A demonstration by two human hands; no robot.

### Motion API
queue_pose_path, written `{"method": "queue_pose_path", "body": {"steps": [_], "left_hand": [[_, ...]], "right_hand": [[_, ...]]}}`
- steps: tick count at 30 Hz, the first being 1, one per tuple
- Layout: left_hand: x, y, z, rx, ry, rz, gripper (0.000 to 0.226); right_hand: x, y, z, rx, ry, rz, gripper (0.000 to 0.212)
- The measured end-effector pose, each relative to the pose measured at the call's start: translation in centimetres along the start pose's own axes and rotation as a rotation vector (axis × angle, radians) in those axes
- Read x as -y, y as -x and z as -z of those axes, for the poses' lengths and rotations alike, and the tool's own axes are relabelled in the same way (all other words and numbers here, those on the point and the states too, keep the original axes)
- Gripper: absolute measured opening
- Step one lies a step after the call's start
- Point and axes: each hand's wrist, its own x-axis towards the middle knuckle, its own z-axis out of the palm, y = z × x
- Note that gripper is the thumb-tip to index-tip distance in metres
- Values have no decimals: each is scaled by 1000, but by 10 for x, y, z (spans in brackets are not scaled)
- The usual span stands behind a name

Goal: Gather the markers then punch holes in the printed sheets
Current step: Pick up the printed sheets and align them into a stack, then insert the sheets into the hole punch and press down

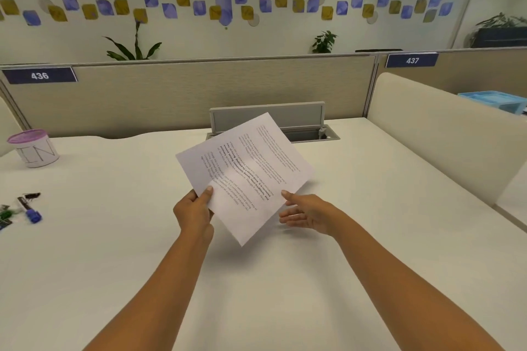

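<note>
A white counter fills the lower view. At ten o'clock on it stands a white cylindrical container with a pink mesh top and faint lettering on its side. At twelve o'clock a grey cable hatch stands open. Behind it runs a beige partition with blue plates reading 436 and 437. Two leafy plants rise above the partition. Blue and mustard patches cross the wall. At two o'clock a light blue tray sits beyond a cream divider.
</note>
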Motion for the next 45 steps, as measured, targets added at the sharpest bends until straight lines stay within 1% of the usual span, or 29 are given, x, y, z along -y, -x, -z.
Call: {"method": "queue_pose_path", "body": {"steps": [3,5,7,8,11,13,15,16,19,22,25,29,33,36,39,41,45], "left_hand": [[3,8,-5,-12,42,50,30],[4,11,-8,-5,60,71,30],[6,14,-10,10,64,82,31],[7,15,-11,21,60,84,31],[12,16,-13,66,33,100,31],[16,15,-13,95,7,124,26],[19,12,-11,114,-22,147,17],[20,10,-9,122,-33,154,16],[20,3,-4,148,-68,162,29],[12,-11,0,147,-87,170,36],[2,-28,2,127,-105,178,36],[-8,-52,0,160,-163,152,33],[-12,-75,-10,212,-383,110,28],[-11,-93,-25,255,-662,32,26],[-6,-113,-45,316,-970,-112,21],[-3,-126,-58,364,-1168,-216,23],[1,-148,-77,475,-1453,-394,30]], "right_hand": [[-4,-1,-8,-22,-135,-8,40],[-5,-3,-11,-52,-200,8,31],[-4,-5,-11,-126,-264,40,21],[-3,-6,-10,-166,-285,59,20],[0,-6,-3,-269,-229,142,20],[1,-6,3,-319,-156,198,20],[1,-6,9,-347,-102,224,26],[1,-6,12,-356,-78,228,30],[2,-5,21,-376,-30,230,33],[3,-5,31,-409,-10,229,33],[3,-6,40,-444,-16,221,34],[1,-7,50,-452,-66,207,34],[-4,-10,58,-463,-76,177,36],[-6,-12,61,-476,-82,169,35],[-6,-16,64,-492,-78,156,35],[-6,-19,65,-500,-65,146,34],[-7,-26,66,-508,-48,134,30]]}}
